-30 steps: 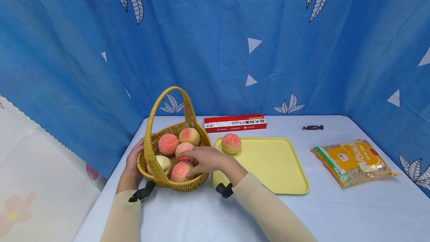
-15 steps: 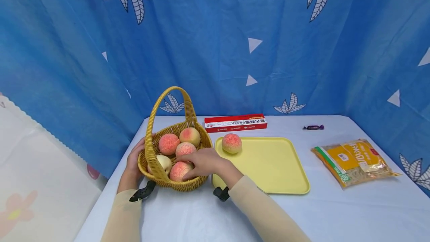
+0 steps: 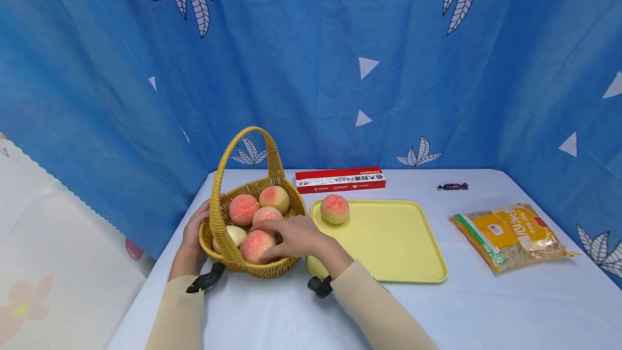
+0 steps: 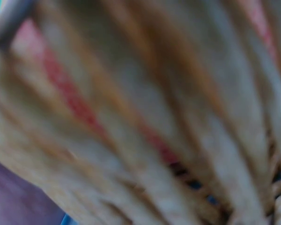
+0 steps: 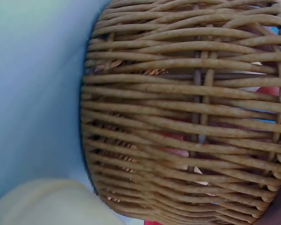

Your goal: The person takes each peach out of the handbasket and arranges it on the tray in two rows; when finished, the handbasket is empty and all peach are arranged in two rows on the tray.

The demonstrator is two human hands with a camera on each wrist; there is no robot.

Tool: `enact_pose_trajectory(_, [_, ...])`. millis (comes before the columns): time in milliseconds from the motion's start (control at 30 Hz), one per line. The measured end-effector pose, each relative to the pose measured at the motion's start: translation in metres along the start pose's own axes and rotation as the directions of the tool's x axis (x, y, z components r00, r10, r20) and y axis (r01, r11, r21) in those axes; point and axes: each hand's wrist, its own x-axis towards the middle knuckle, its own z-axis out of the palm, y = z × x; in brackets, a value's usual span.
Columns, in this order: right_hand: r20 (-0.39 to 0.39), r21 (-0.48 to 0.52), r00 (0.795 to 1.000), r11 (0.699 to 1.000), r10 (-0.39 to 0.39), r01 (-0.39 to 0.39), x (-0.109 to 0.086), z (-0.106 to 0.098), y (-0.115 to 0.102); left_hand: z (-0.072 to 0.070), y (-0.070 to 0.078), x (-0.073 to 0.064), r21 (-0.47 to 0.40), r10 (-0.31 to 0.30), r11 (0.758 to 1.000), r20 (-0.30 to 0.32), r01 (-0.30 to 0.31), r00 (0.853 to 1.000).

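Observation:
A yellow wicker basket (image 3: 264,271) with a tall handle stands on the left of the table, several peaches and one pale cream-coloured fruit (image 3: 236,235) inside. My left hand (image 3: 192,235) holds the basket's left side, its fingers partly hidden behind the handle. Over the right rim reaches my right hand (image 3: 297,235), thumb and fingers about the front peach (image 3: 257,246); its fingertips are partly hidden. Another peach (image 3: 267,217) lies just behind those fingers. Blurred wicker of the basket (image 4: 145,117) fills the left wrist view. The right wrist view shows the basket's woven wall (image 5: 178,112) close up.
To the right of the basket lies a yellow tray (image 3: 389,242) with one peach (image 3: 335,209) in its back left corner. Behind it sits a red pasta box (image 3: 340,180). A purple-wrapped candy (image 3: 453,186) and an orange food bag (image 3: 515,236) lie farther right.
My right hand has moved slightly left and closed in on the front peach, which has shifted a little left in the basket. The left hand and basket have stayed in place.

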Motion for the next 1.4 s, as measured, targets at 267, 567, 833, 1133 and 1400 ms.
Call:
enact_pose_trajectory(267, [-0.043, 0.133, 0.999, 0.991, -0.002, 0.008, -0.004, -0.001, 0.003, 0.000, -0.002, -0.001, -0.007, 0.025, 1.000, 0.018, -0.025, 1.000])
enact_pose_trajectory(567, [-0.101, 0.308, 0.995, 0.951, 0.024, 0.008, -0.009, -0.002, 0.005, 0.000, -0.003, 0.002, 0.002, 0.009, 1.000, 0.012, -0.009, 1.000])
enact_pose_trajectory(833, [-0.128, 0.532, 0.991, 0.846, 0.038, 0.037, -0.016, -0.004, 0.005, -0.001, -0.002, -0.001, -0.027, 0.029, 0.999, 0.013, -0.029, 0.999])
enact_pose_trajectory(1133, [-0.229, 0.648, 0.968, 0.758, 0.102, 0.073, -0.026, -0.003, 0.009, -0.003, -0.004, 0.000, -0.017, 0.032, 0.999, 0.003, -0.032, 0.999])
enact_pose_trajectory(1400, [-0.284, 0.743, 0.939, 0.664, 0.194, 0.087, -0.035, -0.007, 0.019, -0.004, -0.004, 0.001, -0.036, 0.052, 0.998, 0.039, -0.051, 0.998])
